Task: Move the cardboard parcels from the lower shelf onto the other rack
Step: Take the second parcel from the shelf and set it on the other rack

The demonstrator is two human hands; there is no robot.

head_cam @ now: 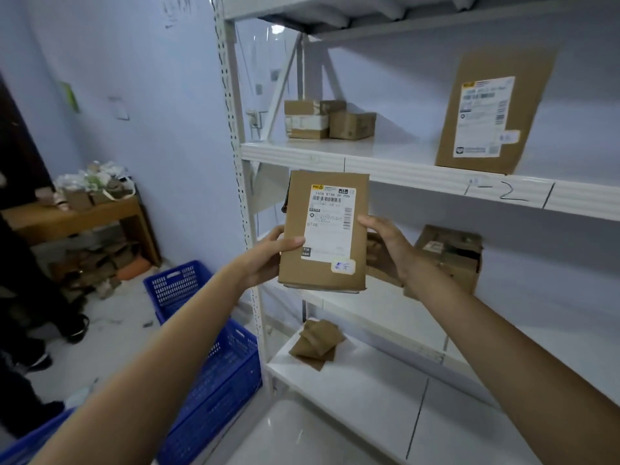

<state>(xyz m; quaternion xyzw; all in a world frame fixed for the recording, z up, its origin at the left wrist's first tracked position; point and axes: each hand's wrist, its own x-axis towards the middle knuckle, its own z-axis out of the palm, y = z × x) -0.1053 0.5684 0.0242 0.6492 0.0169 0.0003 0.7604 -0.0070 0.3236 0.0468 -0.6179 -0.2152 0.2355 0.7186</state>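
I hold a flat brown cardboard parcel [325, 229] with a white shipping label upright in front of the white rack [419, 176]. My left hand [271, 255] grips its left edge, thumb on the front. My right hand [385, 245] grips its right edge. Behind my right hand, a torn cardboard box [449, 256] sits on the middle shelf. A tall labelled parcel [489, 112] leans against the wall on the shelf above, with two small boxes [327, 119] at that shelf's left end. Flat cardboard packets [317, 340] lie on the lower shelf.
Blue plastic crates [208, 347] stand on the floor left of the rack's post. A wooden table [77, 216] piled with cardboard scraps stands against the left wall. A person's dark trousers and shoes [37, 330] are at the far left edge.
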